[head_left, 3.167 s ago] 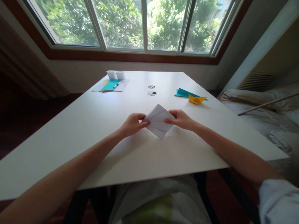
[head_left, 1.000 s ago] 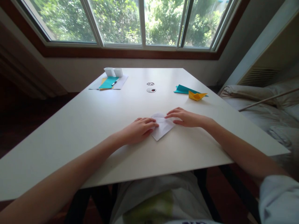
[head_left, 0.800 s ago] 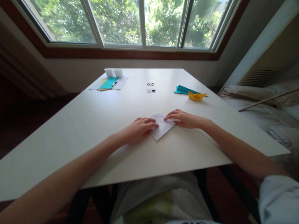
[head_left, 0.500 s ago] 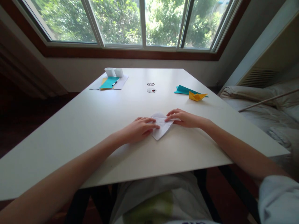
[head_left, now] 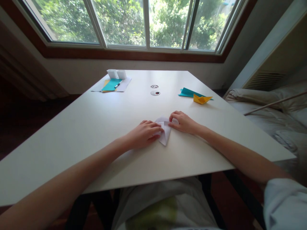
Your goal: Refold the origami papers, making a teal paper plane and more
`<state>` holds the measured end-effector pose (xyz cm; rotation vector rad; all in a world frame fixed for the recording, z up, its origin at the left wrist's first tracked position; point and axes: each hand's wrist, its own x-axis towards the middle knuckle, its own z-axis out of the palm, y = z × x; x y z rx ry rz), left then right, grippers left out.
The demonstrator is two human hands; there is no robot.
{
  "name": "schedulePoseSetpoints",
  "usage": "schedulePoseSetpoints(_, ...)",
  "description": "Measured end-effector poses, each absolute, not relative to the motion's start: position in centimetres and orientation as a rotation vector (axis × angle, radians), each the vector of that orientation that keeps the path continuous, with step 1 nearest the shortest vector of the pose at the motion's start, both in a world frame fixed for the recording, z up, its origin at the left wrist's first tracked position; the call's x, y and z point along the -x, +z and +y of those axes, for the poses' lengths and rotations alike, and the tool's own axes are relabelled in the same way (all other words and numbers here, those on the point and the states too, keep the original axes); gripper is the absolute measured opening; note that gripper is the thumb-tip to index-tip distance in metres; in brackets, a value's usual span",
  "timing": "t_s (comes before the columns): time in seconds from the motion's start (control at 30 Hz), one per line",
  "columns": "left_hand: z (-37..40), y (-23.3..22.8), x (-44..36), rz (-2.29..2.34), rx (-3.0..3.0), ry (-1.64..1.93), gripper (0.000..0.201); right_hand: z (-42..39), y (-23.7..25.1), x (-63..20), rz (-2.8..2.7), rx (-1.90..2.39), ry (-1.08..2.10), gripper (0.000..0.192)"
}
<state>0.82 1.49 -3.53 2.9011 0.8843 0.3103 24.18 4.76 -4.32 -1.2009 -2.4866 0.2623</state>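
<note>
- Since a moment ago the right hand (head_left: 183, 122) has drawn in leftward across the white paper (head_left: 165, 134), so less of the sheet shows; some seconds back the paper was held up off the worktop (head_left: 96, 127) as a wider diamond.
- Now the paper lies flat on the near middle of the worktop, narrowed to a point toward the near edge.
- Left hand (head_left: 143, 134) rests palm down, fingers pressing the paper's left part; right hand, fingers curled, presses its upper right part. Neither grips it.
- Judging by the layers, several folds are made and a crease is being flattened; the shape looks unfinished.
- Farther right sit a yellow paper boat (head_left: 202, 99) and a teal folded sheet (head_left: 188, 92), apparently finished.
- Far left lie teal paper with a pen (head_left: 112, 85) and two small white boxes (head_left: 116, 74).
</note>
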Motion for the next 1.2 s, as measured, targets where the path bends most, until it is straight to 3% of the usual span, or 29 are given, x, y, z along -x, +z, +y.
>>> schedulePoseSetpoints(0.37, 1.3, -3.4, -0.9, 0.873, -2.974, 0.299, 0.029, 4.0, -4.4, -23.6, -2.451, 1.301, 0.177, 0.020)
schedulePoseSetpoints(0.97, 1.5, -3.7, -0.9, 0.910, -2.912, 0.298, 0.025, 1.0, -2.9, -22.9, -2.720, 0.883, 0.336, 0.040)
schedulePoseSetpoints(1.2, 1.5, -3.5, -0.9, 0.924, -2.931, 0.298, 0.025, 1.0, -2.4, -23.1, -2.748, 0.824, 0.239, 0.046)
